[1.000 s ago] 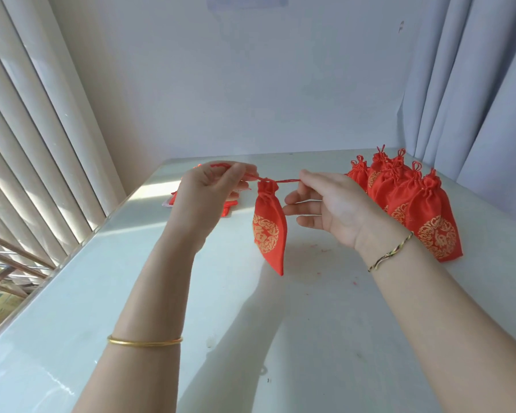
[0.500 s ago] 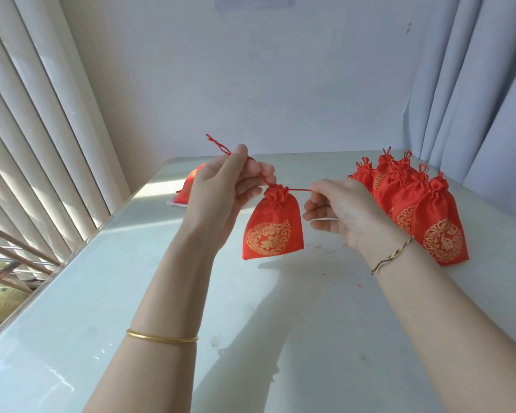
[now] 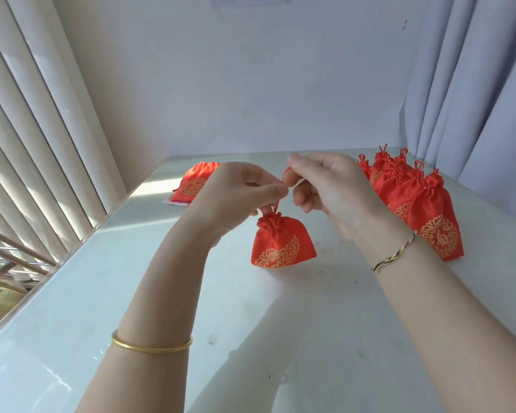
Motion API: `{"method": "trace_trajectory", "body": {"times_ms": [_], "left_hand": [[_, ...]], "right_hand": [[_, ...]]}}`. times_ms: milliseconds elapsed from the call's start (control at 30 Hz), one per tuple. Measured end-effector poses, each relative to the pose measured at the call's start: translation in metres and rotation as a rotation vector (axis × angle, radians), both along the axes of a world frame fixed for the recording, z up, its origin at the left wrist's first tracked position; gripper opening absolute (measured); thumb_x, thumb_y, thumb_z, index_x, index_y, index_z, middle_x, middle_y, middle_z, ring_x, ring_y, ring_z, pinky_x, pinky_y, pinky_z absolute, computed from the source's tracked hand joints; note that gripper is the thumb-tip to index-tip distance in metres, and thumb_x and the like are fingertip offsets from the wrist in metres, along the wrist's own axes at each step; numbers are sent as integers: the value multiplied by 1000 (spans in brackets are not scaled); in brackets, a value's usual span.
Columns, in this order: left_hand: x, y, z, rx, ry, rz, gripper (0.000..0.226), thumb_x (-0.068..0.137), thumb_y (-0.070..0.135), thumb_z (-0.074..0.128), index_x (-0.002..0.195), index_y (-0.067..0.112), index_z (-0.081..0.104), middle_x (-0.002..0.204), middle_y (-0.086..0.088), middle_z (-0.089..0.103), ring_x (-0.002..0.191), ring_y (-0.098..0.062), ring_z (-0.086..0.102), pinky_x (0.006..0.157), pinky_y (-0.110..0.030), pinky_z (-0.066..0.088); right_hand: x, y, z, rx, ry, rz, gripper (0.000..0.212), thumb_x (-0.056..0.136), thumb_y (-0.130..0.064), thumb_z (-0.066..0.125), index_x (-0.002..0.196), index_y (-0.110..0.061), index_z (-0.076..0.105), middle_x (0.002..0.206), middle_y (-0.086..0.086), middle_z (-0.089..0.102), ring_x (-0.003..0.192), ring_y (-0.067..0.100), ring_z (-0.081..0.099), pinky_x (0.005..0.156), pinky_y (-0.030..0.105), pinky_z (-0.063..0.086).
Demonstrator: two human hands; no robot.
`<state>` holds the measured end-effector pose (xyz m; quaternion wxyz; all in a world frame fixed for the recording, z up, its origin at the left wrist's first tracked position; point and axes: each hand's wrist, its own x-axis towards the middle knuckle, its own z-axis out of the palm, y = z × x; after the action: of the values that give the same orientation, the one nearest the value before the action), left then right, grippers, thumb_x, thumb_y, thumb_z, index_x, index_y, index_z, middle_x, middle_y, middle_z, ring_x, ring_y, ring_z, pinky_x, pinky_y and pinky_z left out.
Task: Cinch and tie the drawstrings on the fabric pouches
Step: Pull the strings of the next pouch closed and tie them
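At centre, the left hand and right hand pinch the thin red drawstrings above a cinched red-and-gold fabric pouch, its knot not yet done. Tied red pouches cluster at right, and another red pouch lies at left.

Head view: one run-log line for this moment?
phase: tying | left hand: pinches red cord drawstring | right hand: pinches same drawstring | red gold-printed fabric pouch: cinched

Gold bangle behind the left hand, braided bracelet behind the right hand.
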<state>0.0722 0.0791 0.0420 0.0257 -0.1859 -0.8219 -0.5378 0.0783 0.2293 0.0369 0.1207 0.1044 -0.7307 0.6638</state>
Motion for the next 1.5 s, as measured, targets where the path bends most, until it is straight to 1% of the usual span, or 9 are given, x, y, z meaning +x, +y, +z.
{"method": "trace_trajectory", "body": {"times_ms": [100, 200, 300, 500, 667, 833, 1000, 1167, 1500], "left_hand": [[-2, -2, -1, 76, -47, -8, 14, 86, 16, 64, 75, 10, 68, 62, 2, 64, 58, -10, 56, 69, -31, 45], [-4, -4, -4, 130, -60, 11, 17, 88, 11, 59, 72, 12, 65, 61, 2, 63, 56, -10, 54, 72, -36, 43], [-7, -4, -7, 177, -65, 69, 15, 88, 11, 60, 74, 13, 64, 58, 4, 64, 54, -10, 55, 70, -35, 42], [-12, -1, -12, 164, 6, 186, 15, 86, 10, 61, 72, 13, 64, 55, -1, 61, 47, -9, 51, 63, -30, 43], [-15, -1, -14, 159, 31, 227, 19, 86, 9, 62, 68, 15, 64, 42, 7, 53, 44, -8, 48, 59, -28, 42], [-14, 0, -14, 173, 36, 247, 20, 85, 7, 62, 67, 16, 64, 43, 6, 56, 47, -10, 53, 65, -33, 47], [-11, 1, -8, 209, -55, 207, 11, 81, 0, 61, 87, 9, 62, 64, -4, 61, 62, -16, 57, 65, -30, 47], [-7, 0, -6, 112, -21, 238, 39, 73, -5, 68, 101, 17, 54, 101, -6, 56, 76, -17, 60, 72, -37, 56], [-4, 5, -4, -132, 204, 232, 21, 81, -2, 58, 73, 18, 63, 80, -5, 67, 60, -11, 58, 63, -34, 50]], "right_hand": [[-2, 1, 1, -284, -278, 198, 45, 98, -43, 31, 94, -5, 56, 75, 11, 62, 45, 22, 55, 41, 23, 39], [-2, -2, -4, -306, -347, 251, 23, 96, -18, 32, 101, -5, 50, 76, 16, 59, 47, 22, 57, 40, 23, 42], [-3, -5, -10, -202, -219, 180, 13, 89, 3, 44, 90, -7, 51, 71, 14, 59, 49, 16, 56, 42, 23, 45], [-7, -15, -20, 146, 110, -2, 19, 76, -3, 71, 74, -15, 57, 64, 2, 57, 50, 5, 50, 47, 16, 41], [-12, -18, -29, 185, 225, -64, 11, 72, -9, 75, 74, -12, 65, 70, 19, 63, 64, 24, 56, 66, 39, 50], [-10, -18, -26, 371, 331, -180, 5, 75, -9, 74, 78, -13, 72, 65, -15, 52, 54, -1, 50, 59, 8, 39], [-9, -15, -25, 558, 379, -206, 6, 81, -11, 66, 80, -14, 71, 73, -11, 54, 58, -2, 51, 60, 7, 39], [-12, -13, -26, 246, 67, -74, 17, 86, -11, 61, 70, -15, 64, 44, -16, 49, 43, -2, 45, 47, 9, 31], [-15, -11, -28, -437, -405, 234, 27, 90, -6, 53, 64, -12, 49, 52, -2, 37, 38, 6, 24, 39, 18, 21]]}}
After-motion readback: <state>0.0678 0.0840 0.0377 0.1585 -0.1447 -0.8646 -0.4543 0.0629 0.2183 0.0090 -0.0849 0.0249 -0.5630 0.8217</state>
